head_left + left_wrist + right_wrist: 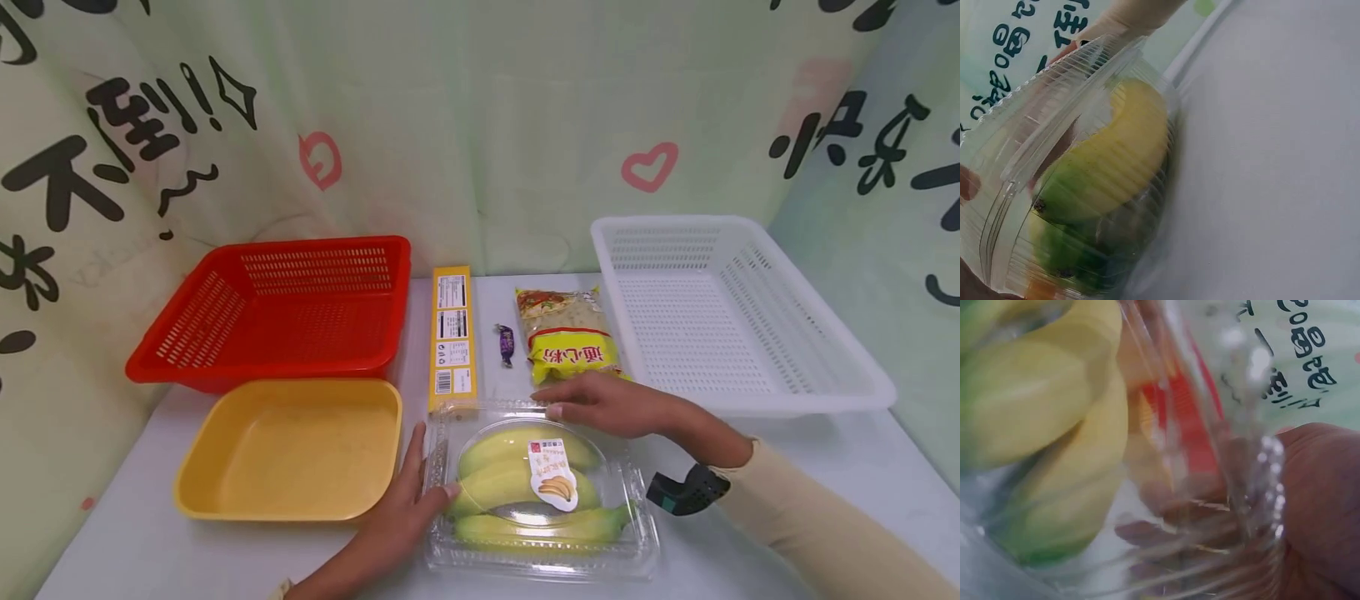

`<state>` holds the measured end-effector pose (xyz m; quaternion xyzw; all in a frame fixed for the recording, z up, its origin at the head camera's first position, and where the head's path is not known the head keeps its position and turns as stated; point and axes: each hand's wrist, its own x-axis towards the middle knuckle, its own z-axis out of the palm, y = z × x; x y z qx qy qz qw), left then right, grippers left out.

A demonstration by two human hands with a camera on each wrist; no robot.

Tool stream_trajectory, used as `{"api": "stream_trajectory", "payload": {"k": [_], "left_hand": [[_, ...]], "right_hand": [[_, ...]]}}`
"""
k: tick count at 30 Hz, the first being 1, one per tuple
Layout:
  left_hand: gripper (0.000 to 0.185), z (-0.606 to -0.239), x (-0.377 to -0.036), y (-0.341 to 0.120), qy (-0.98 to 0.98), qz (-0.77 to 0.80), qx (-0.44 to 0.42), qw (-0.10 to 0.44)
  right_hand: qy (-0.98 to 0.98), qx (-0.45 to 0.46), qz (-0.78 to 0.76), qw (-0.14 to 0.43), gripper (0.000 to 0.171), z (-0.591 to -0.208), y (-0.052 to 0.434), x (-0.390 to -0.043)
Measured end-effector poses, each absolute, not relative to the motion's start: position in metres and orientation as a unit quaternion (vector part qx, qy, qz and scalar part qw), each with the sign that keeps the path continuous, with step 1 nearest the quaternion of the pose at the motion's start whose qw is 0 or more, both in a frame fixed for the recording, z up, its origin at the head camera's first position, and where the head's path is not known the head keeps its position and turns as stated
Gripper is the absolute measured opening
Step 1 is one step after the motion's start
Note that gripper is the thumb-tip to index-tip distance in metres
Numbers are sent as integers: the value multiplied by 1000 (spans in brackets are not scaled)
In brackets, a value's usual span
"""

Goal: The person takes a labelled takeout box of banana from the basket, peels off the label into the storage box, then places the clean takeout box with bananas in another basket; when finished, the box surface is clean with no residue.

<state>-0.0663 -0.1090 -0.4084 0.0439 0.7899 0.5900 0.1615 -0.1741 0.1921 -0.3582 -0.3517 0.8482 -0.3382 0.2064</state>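
A clear plastic clamshell box holds several yellow-green bananas, with a white banana label on its lid. At its left side, my left hand grips the edge, thumb over the lid. My right hand holds the far edge near the right corner; in the right wrist view its fingers show blurred through the plastic. The left wrist view shows the bananas through the ribbed side wall. Whether the box touches the table all round, I cannot tell.
Beyond the box lie a yellow carton, a small purple-wrapped candy and a bag of pasta. A red basket and a yellow tub stand left. On the right is a white basket. A printed curtain hangs behind.
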Motion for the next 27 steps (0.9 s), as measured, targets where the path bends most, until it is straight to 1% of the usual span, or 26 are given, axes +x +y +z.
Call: {"api": "stream_trajectory", "payload": {"k": [2, 7, 9, 14, 16, 18, 21, 27], "left_hand": [[84, -407, -66, -108, 794, 585, 37, 162], [76, -404, -65, -107, 792, 585, 59, 163], [73, -403, -65, -106, 788, 591, 73, 157], [71, -406, -68, -104, 782, 602, 82, 137], [71, -409, -68, -103, 777, 609, 82, 133], [71, -412, -68, -102, 774, 614, 84, 127], [71, -415, -68, -102, 771, 620, 85, 119], [70, -416, -67, -100, 768, 625, 85, 111]], "right_hand": [[849, -348, -339, 207, 40, -361, 191, -174], [854, -347, -340, 187, 40, -364, 190, -173], [860, -346, -336, 169, 40, -364, 189, -172], [874, -354, -316, 102, 42, -357, 186, -171], [875, -354, -319, 90, 42, -350, 187, -171], [872, -345, -333, 95, 41, -344, 189, -171], [862, -332, -364, 121, 37, -335, 194, -169], [833, -346, -397, 169, 37, -324, 202, -158]]}}
